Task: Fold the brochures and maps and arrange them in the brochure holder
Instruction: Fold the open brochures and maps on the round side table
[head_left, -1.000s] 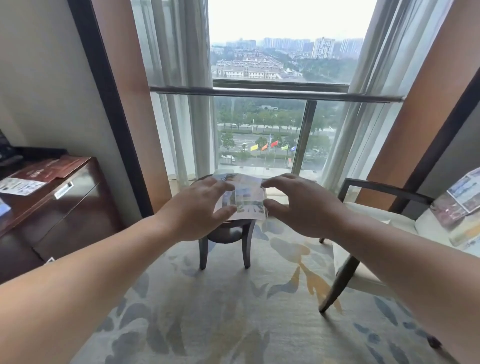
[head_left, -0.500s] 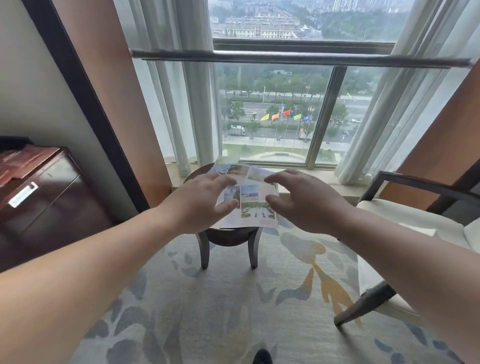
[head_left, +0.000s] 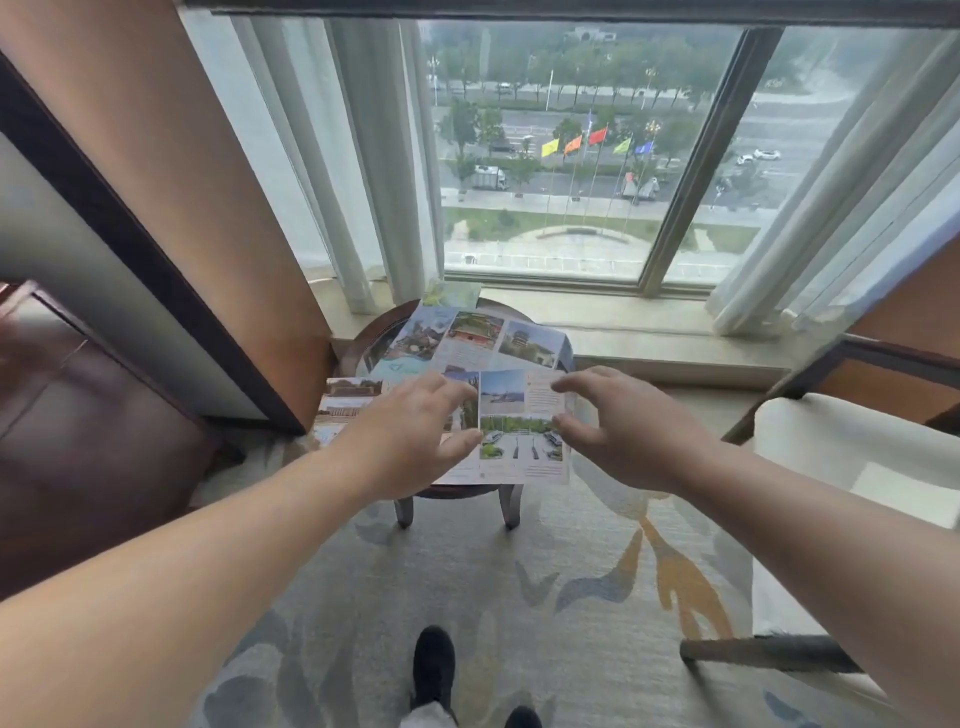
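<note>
A photo brochure (head_left: 519, 431) lies at the front of a small round wooden table (head_left: 358, 340). My left hand (head_left: 415, 441) covers its left side, with fingers and thumb spread over the paper. My right hand (head_left: 623, 431) is at its right edge, the index fingertip near the top corner and the thumb tip by the edge. Neither hand plainly grips it. A larger unfolded brochure (head_left: 478, 338) lies behind it. Another brochure (head_left: 348, 400) sticks out at the left, and a small one (head_left: 452, 293) lies at the back. No brochure holder is in view.
A dark wooden cabinet (head_left: 78, 426) stands at the left. A cushioned armchair (head_left: 857, 457) stands at the right. Behind the table are a large window (head_left: 571, 156) and sheer curtains (head_left: 374, 171). My shoes (head_left: 434, 670) are on the patterned carpet.
The view has tilted down and come closer to the table, so more brochures on it now show. Both hands have stayed at the sides of the front brochure.
</note>
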